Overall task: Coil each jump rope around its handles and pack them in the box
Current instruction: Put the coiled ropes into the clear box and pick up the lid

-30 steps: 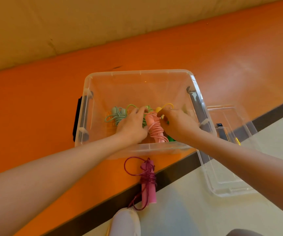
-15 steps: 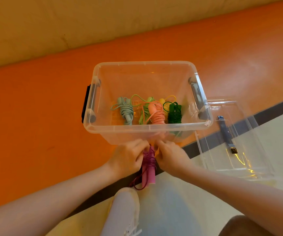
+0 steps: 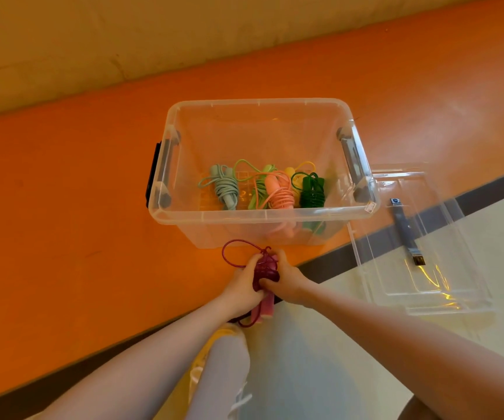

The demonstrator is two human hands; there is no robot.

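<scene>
Pink rope [image 3: 265,272] is gripped from both sides, just in front of the box [image 3: 263,218]: left hand [image 3: 243,284] and right hand [image 3: 287,281] curled around its coiled bundle, arms stretched forward, converging.

open box [image 3: 275,215] top, free floor left of coiled ropes [image 3: 263,189]

5 coiled ropes in box [image 3: 263,216], 1 magenta rope [image 3: 264,269] outside, 1 lid [image 3: 444,286]
</scene>
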